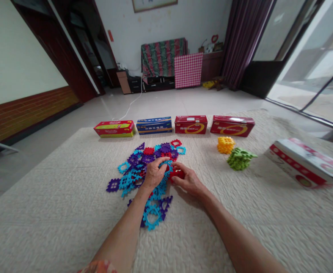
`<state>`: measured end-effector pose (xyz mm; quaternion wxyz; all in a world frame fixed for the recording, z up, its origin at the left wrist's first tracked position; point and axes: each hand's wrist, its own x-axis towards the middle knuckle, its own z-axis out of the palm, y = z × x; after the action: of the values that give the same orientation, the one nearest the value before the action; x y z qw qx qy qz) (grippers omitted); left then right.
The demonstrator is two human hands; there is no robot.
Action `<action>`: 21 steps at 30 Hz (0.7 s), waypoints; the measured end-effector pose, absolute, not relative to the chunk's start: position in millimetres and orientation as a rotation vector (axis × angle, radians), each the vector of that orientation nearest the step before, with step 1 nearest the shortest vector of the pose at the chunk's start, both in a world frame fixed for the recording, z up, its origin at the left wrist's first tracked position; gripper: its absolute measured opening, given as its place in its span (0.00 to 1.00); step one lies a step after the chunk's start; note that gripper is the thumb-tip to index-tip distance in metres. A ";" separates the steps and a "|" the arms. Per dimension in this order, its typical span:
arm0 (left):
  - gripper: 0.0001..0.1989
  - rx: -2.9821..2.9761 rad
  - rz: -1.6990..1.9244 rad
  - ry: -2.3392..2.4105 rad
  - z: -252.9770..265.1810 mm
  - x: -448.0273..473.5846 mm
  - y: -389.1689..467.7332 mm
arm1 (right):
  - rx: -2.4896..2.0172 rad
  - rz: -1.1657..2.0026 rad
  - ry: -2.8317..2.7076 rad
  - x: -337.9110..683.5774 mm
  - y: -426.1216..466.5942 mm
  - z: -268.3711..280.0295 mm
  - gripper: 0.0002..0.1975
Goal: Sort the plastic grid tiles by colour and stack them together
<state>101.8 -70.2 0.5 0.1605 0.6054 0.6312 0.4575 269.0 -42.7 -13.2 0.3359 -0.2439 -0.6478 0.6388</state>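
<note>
Pinched in my left hand [155, 172] is a light-blue interlocking plastic tile [168, 165] with toothed edges. My right hand [187, 179] closes on red interlocking tiles [177, 174], held against the blue one; whether they are joined is hidden by my fingers. Beneath and around my left hand spreads a loose pile of purple, blue and red tiles. A purple tile [113, 185] lies at its left edge, and a light-blue tile [152, 217] at its near end.
To the right sit a yellow block [225, 145] and a green block [239, 158] built from tiles. Across the back stand a red-green box [115, 129], a blue box [154, 125] and two red boxes [190, 124]. A white-red box [308, 163] stands far right on the beige quilted cover [69, 197].
</note>
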 end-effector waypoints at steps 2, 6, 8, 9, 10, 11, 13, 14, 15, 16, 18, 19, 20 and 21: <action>0.16 1.741 1.314 1.798 -1.1 101.5 -69.6 | -0.655 1.682 -1.697 268.2 -44.1 -11.6 0.18; 0.17 1.763 1.299 1.797 -4.8 99.2 -68.2 | -0.736 1.631 -1.658 268.7 -38.9 -16.0 0.13; 0.17 1.749 1.281 1.817 -6.5 97.0 -67.4 | -0.730 1.655 -1.628 270.2 -34.5 -18.5 0.13; 0.17 1.739 1.275 1.830 -7.3 95.7 -67.1 | -0.729 1.667 -1.607 270.9 -32.7 -19.4 0.13; 0.17 1.729 1.272 1.842 -7.9 94.5 -66.7 | -0.733 1.670 -1.587 271.4 -31.4 -20.0 0.12; 0.17 1.721 1.271 1.852 -8.3 93.5 -66.5 | -0.744 1.659 -1.567 271.7 -30.4 -20.7 0.12; 0.17 1.710 1.275 1.864 -8.7 91.9 -66.1 | -0.774 1.599 -1.541 272.2 -28.6 -22.8 0.11; 0.17 1.705 1.277 1.866 -8.6 91.5 -66.0 | -0.794 1.552 -1.533 272.8 -27.2 -24.4 0.11; 0.17 1.699 1.280 1.867 -8.3 91.4 -65.9 | -0.827 1.484 -1.524 274.0 -25.0 -26.3 0.11; 0.17 1.694 1.281 1.867 -8.0 91.5 -66.0 | -0.876 1.388 -1.516 275.8 -21.9 -28.4 0.12; 0.17 1.682 1.286 1.870 -7.1 92.5 -66.1 | -1.020 1.096 -1.513 281.3 -14.0 -31.9 0.15; 0.17 1.676 1.288 1.872 -6.6 93.2 -66.1 | -1.094 0.906 -1.511 284.5 -9.9 -32.8 0.17; 0.17 1.671 1.290 1.874 -6.1 94.0 -66.2 | -1.148 0.707 -1.508 287.5 -6.5 -32.8 0.19; 0.16 1.667 1.292 1.876 -5.7 94.7 -66.3 | -1.171 0.523 -1.507 289.7 -4.4 -31.9 0.20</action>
<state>94.7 -66.3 -5.7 0.1590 0.5831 0.6561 0.4518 289.7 -4.4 -31.9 0.5491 -0.4944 -0.6366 0.2211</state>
